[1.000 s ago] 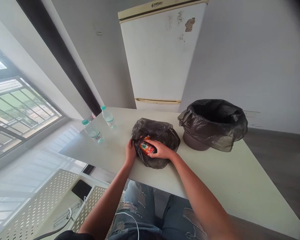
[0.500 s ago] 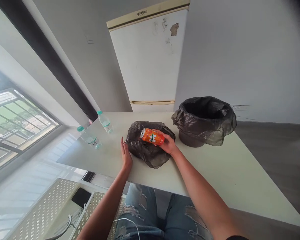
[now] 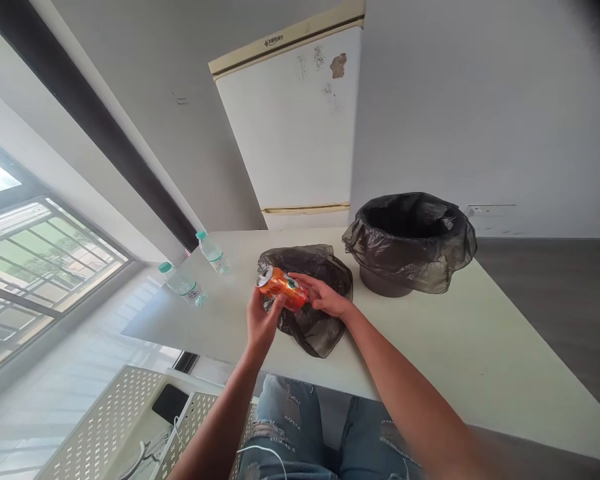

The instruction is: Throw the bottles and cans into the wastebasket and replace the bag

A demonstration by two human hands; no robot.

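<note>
An orange soda can [image 3: 283, 287] lies tilted between my two hands, its silver top pointing to the upper left. My left hand [image 3: 264, 317] is closed around the top end, thumb on the near side. At the other end, the fingers of my right hand [image 3: 329, 297] grip the can's base. Beneath the can and my hands, a crumpled black plastic bag [image 3: 320, 337] rests on the pale table [image 3: 430, 353]; part of the bag is hidden by them.
A bin lined with a black bag [image 3: 410, 250] stands at the table's right back. Two clear bottles with teal caps, one nearer [image 3: 184, 285] and one farther [image 3: 213, 253], are on the left. A white fridge [image 3: 295, 127] stands behind. A phone [image 3: 171, 403] lies on the perforated cart at lower left.
My left hand has moved from the bag's edge onto the can. The can has shifted left and slightly nearer me. The whole view has turned a little.
</note>
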